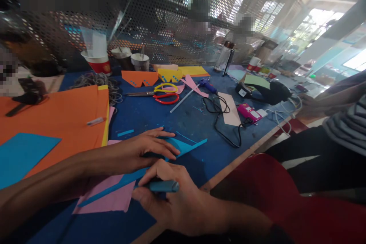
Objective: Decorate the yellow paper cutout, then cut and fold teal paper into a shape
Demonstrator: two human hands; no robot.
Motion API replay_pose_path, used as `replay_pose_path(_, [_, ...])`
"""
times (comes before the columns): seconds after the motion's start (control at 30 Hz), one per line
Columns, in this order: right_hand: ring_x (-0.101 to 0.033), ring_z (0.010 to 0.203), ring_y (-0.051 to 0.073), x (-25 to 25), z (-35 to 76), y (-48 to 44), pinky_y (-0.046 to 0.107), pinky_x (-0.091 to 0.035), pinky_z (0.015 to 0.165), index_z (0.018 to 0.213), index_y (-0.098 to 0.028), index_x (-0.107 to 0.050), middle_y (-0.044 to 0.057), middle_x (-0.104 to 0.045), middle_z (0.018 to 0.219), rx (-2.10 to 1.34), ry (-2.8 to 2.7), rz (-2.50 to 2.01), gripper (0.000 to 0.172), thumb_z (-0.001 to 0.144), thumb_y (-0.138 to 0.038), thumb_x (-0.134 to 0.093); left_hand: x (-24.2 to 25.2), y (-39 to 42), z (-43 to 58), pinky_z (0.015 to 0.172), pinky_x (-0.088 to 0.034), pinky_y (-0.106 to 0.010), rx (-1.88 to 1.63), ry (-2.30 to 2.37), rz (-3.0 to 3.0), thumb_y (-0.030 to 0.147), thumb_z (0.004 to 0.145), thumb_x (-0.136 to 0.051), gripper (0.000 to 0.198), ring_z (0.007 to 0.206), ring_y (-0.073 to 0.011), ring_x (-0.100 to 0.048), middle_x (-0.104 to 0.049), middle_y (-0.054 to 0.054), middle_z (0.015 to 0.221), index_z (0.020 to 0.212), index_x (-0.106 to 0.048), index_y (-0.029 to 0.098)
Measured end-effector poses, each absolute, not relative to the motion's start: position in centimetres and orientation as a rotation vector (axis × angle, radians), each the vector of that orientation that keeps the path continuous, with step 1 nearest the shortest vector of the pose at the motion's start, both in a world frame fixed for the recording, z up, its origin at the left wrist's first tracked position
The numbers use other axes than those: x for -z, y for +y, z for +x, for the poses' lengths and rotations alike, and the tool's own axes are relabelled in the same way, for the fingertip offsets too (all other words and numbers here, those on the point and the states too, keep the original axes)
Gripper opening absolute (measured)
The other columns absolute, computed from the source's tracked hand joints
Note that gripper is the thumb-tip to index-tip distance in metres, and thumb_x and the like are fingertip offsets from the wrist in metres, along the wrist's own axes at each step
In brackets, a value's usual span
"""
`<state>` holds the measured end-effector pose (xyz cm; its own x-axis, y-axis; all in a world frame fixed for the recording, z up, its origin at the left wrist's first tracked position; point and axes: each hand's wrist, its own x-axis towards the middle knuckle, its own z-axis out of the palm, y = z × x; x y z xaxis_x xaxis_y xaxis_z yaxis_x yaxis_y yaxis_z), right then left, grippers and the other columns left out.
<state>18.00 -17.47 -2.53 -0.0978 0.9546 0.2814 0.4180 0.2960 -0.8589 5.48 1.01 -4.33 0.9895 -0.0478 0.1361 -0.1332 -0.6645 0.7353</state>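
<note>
A red and white cup (100, 67) stands at upper left before a perforated metal screen (162, 26); scissors (151, 93) with yellow and red handles lie on the table (148, 116) left of center; a blue glue gun (208, 85) lies right of center; a red chair (263, 190) fills the lower right.

Daylight glares through windows (320, 23) at far right; near left is dimmer. Edges stretch. Far mesh panel (162, 19) appears soft, patches pixelated.
</note>
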Motion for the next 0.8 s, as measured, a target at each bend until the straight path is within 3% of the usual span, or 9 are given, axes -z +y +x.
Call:
replay_pose_path(0.2, [-0.064, 0.067, 0.011, 2.1, 18.0, -17.5, 0.021, -0.047, 0.061, 0.099, -0.02, -0.06, 0.001, -0.071, 0.083, -0.823, -1.647, -1.252, 0.017, 0.101, -0.037, -0.062, 4.6, 1.1, 5.5, 0.134, -0.009, -0.054, -0.135, -0.122, 2.281, 0.04, 0.106, -0.059, 0.031, 0.157, -0.0265, -0.039, -0.073, 0.001, 0.142, 0.134, -0.071, 0.04])
replay_pose_path(0.57, [-0.061, 0.072, 0.011, 1.7, 18.1, -17.6, 0.023, -0.05, 0.069, 0.097, -0.021, -0.063, -0.002, -0.067, 0.085, -0.851, -1.59, -1.302, 0.009, 0.099, -0.03, -0.066, 2.9, 0.6, 5.6, 0.134, -0.008, -0.054, -0.028, -0.08, 2.288, 0.025, 0.105, -0.06, 0.033, 0.157, -0.0245, -0.038, -0.071, 0.003, 0.144, 0.132, -0.072, 0.04])
replay_pose_path(0.8, [-0.058, 0.064, 0.009, 2.1, 17.3, -17.7, 0.021, -0.048, 0.061, 0.095, -0.021, -0.063, -0.004, -0.067, 0.077, -0.928, -1.48, -1.271, 0.008, 0.097, -0.026, -0.069, 2.6, 0.6, 5.6, 0.134, -0.008, -0.055, -0.022, -0.088, 2.298, 0.025, 0.106, -0.059, 0.031, 0.159, -0.0236, -0.035, -0.069, 0.003, 0.147, 0.131, -0.072, 0.037])
